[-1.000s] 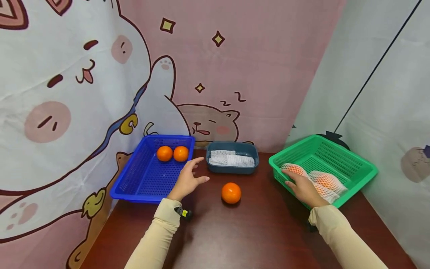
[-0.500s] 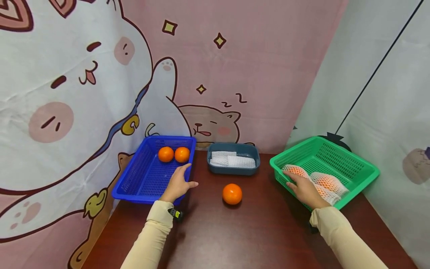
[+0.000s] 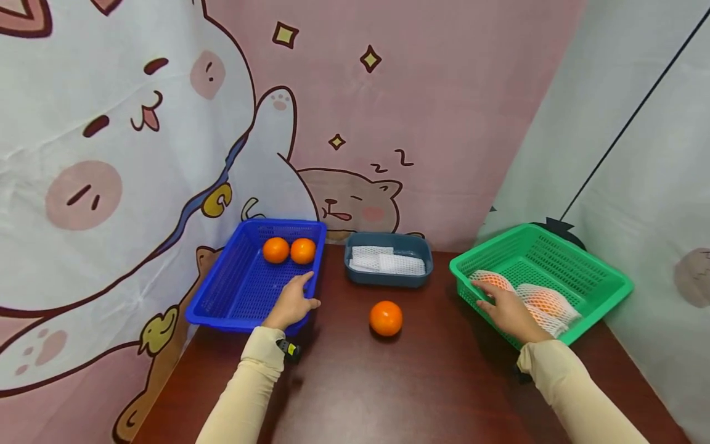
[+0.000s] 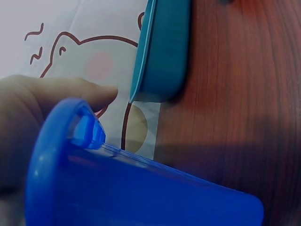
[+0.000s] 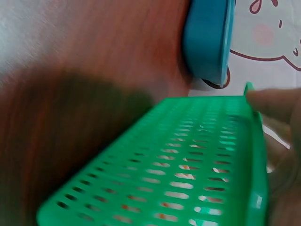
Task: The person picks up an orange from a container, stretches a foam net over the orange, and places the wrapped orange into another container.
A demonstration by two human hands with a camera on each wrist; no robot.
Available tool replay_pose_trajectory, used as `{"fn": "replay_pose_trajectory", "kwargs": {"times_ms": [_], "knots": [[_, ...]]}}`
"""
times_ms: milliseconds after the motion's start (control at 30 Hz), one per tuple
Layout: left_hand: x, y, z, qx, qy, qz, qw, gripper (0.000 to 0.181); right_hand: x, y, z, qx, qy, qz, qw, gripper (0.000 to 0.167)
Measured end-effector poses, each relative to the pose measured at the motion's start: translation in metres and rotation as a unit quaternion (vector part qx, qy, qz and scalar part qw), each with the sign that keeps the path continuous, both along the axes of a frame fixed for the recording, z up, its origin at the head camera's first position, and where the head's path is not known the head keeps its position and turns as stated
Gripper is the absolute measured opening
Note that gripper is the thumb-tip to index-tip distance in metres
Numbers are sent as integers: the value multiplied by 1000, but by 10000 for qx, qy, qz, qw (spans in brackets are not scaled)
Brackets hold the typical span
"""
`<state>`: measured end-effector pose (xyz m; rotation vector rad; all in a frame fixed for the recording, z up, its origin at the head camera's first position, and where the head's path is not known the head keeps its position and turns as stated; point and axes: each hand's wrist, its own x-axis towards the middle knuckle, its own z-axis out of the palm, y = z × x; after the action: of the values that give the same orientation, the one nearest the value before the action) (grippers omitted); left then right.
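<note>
In the head view my left hand (image 3: 291, 303) is at the right rim of the blue basket (image 3: 196, 313), thumb and forefinger spread. It holds nothing that I can see. Two bare oranges (image 3: 289, 250) lie at the back of that basket. My right hand (image 3: 513, 313) reaches over the near-left rim of the green basket (image 3: 601, 303), close to several oranges in white foam net sleeves (image 3: 546, 302). In the right wrist view a finger (image 5: 273, 103) appears to touch the green rim. One bare orange (image 3: 386, 318) stands on the table between the hands.
A dark teal bin (image 3: 389, 279) with white net sleeves (image 3: 402, 264) inside stands at the back middle of the brown table (image 3: 410, 388). Behind it hangs a printed cloth (image 3: 444, 111) with cartoon animals.
My left hand has moved left and slightly down, from beside the teal bin to the blue basket's right rim. The right hand stays at the green basket. The view has shifted slightly.
</note>
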<state>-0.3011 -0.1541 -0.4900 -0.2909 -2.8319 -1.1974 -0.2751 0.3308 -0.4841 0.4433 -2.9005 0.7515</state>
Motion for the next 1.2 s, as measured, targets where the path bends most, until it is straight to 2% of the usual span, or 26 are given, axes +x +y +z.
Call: {"fn": "replay_pose_trajectory", "kwargs": {"times_ms": [200, 433, 500, 667, 833, 1000, 1200], "knots": [[-3, 0, 0, -32, 77, -7, 10000, 72, -10, -6, 15, 38, -274, 17, 9996, 42], [-3, 0, -2, -43, 83, 22, 10000, 73, -39, -28, 37, 217, 388, -94, 9990, 37], [-3, 0, -4, -41, 55, 29, 10000, 74, -49, -34, 40, 151, 392, -110, 9991, 38], [-4, 1, -3, -64, -12, 91, 9999, 74, -74, -53, 37, 11, 264, -15, 9997, 42], [-9, 3, -2, -74, 78, 55, 9999, 75, -96, -68, 30, 45, 285, 74, 9996, 43], [-10, 3, -4, -4, 72, 50, 10000, 75, -111, -82, 19, -57, 243, 40, 9997, 41], [-7, -1, -5, 20, 55, 101, 9999, 74, -127, -101, 1, -112, -41, -36, 9999, 43]]}}
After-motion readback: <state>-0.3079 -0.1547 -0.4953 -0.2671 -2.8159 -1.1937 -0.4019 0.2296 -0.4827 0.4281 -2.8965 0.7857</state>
